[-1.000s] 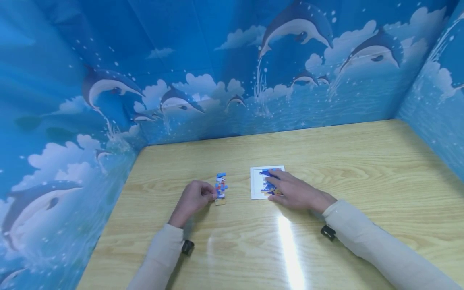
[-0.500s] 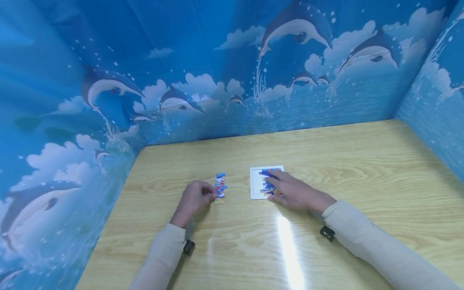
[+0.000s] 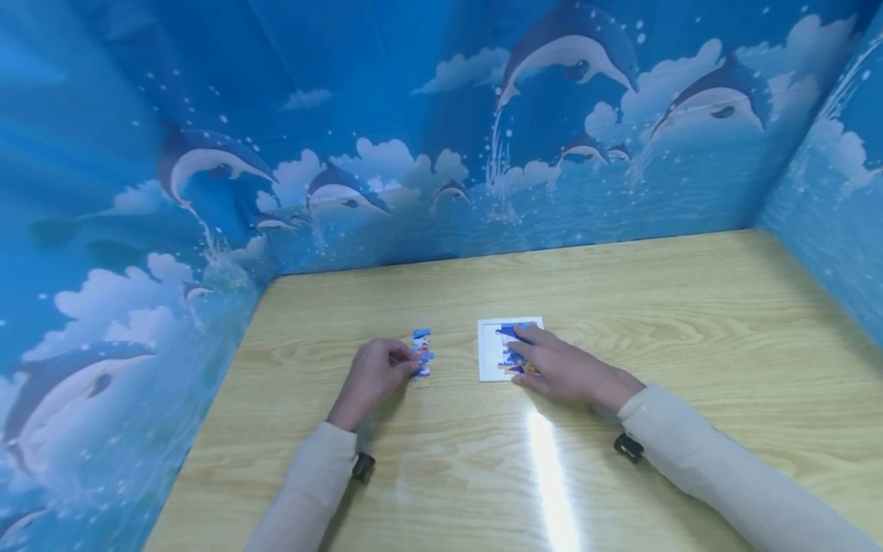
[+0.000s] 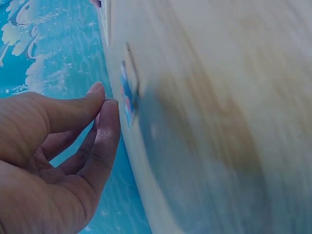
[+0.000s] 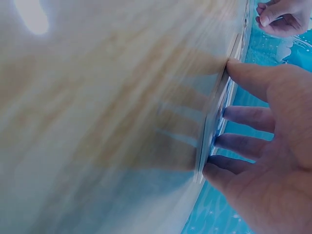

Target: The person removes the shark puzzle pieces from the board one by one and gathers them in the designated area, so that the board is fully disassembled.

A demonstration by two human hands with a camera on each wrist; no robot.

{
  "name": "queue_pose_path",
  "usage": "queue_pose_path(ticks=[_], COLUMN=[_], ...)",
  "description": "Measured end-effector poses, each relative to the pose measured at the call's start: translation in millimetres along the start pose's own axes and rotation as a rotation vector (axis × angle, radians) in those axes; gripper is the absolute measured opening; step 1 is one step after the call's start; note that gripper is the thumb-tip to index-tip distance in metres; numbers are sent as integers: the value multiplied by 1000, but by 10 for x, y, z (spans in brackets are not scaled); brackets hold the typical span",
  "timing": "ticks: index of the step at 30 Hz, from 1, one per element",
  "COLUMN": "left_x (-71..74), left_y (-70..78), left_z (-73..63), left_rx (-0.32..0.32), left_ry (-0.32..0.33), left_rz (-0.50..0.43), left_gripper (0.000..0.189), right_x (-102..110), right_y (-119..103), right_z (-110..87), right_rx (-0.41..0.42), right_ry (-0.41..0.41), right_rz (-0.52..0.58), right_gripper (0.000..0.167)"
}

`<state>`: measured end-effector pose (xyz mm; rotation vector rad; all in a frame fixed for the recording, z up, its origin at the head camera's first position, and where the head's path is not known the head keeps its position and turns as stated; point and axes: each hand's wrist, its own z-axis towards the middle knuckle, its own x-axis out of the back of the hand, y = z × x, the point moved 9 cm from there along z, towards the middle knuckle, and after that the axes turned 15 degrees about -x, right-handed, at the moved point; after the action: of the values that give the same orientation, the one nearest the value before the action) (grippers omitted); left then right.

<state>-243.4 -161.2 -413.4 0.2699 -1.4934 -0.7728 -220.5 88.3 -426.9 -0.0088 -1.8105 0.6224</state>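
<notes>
My left hand (image 3: pixel 369 376) pinches a small puzzle piece (image 3: pixel 417 357) above a short column of colourful jigsaw pieces (image 3: pixel 423 369) on the table. Thumb and forefinger meet at their tips in the left wrist view, where only a thin dark edge of the piece shows. Loose pieces (image 4: pixel 126 95) lie just past those fingertips. To the right, a white-framed puzzle board (image 3: pixel 487 353) has blue and yellow pieces (image 3: pixel 507 351) in its right part. My right hand (image 3: pixel 569 369) rests spread fingers on that board, covering much of its right side; the right wrist view has the fingertips on its top.
The wood-grain table (image 3: pixel 655 307) meets a blue curtain (image 3: pixel 386 230) with printed dolphins at the back and sides. A bright glare streak (image 3: pixel 552 475) crosses the table's front. Black straps (image 3: pixel 362 467) sit at both wrists, below light sleeves (image 3: pixel 303 487).
My left hand has moved slightly up along the column of pieces, from near its lower end to beside its middle, fingertips pinched. My right hand stays on the board.
</notes>
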Motion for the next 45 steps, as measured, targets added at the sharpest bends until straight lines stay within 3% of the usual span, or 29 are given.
queue_pose_path(ticks=[5,19,28,39,45], left_x=[-47,-339,-568,-767,-852], left_y=[112,528,694,820,826], left_z=[41,254,426,584,619], left_rx=[-50,-163,-179,-184,-142], left_ry=[1,-98,-136,-125,-121], left_rz=[-25,16,-23,-63,-66], left_gripper=[7,8,8,14,18], right_x=[10,54,66,53,52], right_y=[-14,7,47,56,62], right_z=[-71,-300,-358,-333,-328], right_rx=[10,4,-13,-19,-21], right_ry=[32,105,119,111,111], right_rz=[2,5,-10,-30,-42], right_gripper=[59,58,52,52,52])
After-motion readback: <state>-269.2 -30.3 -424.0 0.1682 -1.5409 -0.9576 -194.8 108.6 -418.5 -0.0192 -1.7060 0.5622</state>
